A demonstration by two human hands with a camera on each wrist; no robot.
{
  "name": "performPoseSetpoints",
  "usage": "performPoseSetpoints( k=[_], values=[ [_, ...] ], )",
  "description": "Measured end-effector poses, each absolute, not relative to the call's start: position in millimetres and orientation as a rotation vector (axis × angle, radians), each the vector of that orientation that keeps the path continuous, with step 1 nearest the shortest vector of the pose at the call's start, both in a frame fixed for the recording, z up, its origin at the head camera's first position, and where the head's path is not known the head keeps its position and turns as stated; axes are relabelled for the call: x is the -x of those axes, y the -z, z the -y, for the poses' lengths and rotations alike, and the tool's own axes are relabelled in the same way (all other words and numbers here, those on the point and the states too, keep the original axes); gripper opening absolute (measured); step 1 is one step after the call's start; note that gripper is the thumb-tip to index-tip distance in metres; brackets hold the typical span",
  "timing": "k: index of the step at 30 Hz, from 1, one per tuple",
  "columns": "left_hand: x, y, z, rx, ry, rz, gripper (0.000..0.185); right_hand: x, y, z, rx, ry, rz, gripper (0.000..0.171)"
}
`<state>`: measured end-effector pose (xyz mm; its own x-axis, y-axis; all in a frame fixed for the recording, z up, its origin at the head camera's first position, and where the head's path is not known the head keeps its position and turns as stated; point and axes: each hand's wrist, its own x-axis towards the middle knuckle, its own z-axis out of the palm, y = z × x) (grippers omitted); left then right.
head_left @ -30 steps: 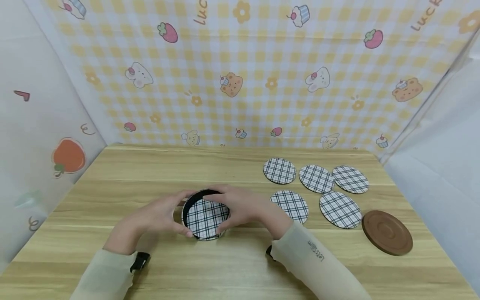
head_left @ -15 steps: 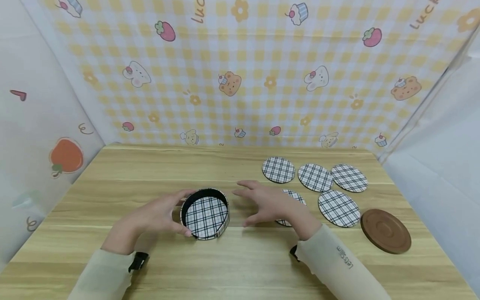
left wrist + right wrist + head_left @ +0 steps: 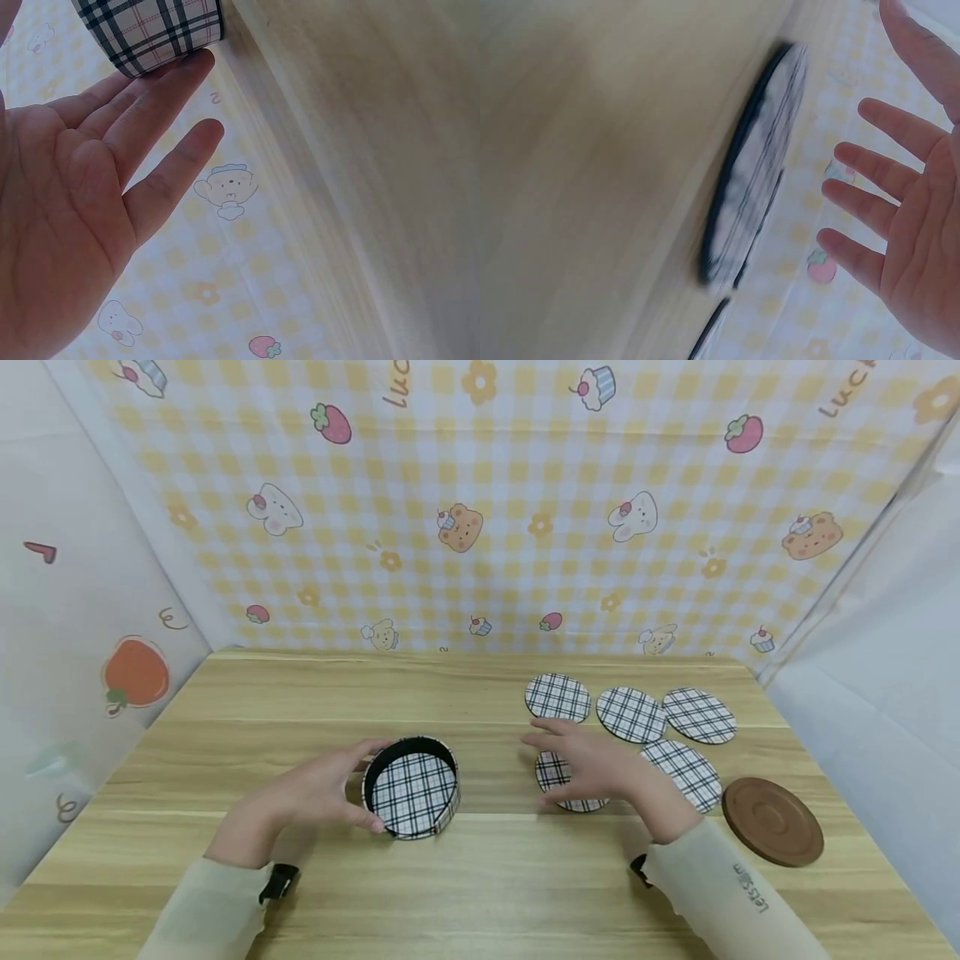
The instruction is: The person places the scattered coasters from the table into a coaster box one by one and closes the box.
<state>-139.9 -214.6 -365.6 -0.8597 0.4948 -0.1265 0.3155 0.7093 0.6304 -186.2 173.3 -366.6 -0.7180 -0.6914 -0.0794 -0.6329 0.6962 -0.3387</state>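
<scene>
A yellow checked cloth (image 3: pixel 540 468) hangs beyond the round plaid holder (image 3: pixel 450 811), which stands on the wooden table (image 3: pixel 337 902). At the holder's left side, the left hand (image 3: pixel 315 789) grips its wall between thumb and fingers. The right hand (image 3: pixel 603 766) is apart to the holder's right — fingers spread, holding nothing — over the nearest plaid coaster (image 3: pixel 552 772). A brown disc (image 3: pixel 772 821) lies farthest right of the holder; four more coasters (image 3: pixel 557 696) — all plaid — lie to its right and beyond.
</scene>
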Motion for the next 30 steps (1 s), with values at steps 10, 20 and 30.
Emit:
performPoseSetpoints(
  k=[10, 20, 30],
  values=[
    [139.1, 363.7, 213.2, -0.623, -0.869, -2.636, 0.112, 179.8, 373.7, -207.2, 0.904, 0.434, -2.736, 0.090],
    [138.7, 362.6, 212.6, -0.614, -0.870, -2.630, 0.111, 178.7, 376.5, -216.8, 0.871, 0.411, -2.715, 0.091],
    [138.9, 362.1, 212.6, -0.617, -0.872, -2.627, 0.112, 180.5, 378.8, -218.5, 0.872, 0.379, -2.684, 0.088]
  ],
)
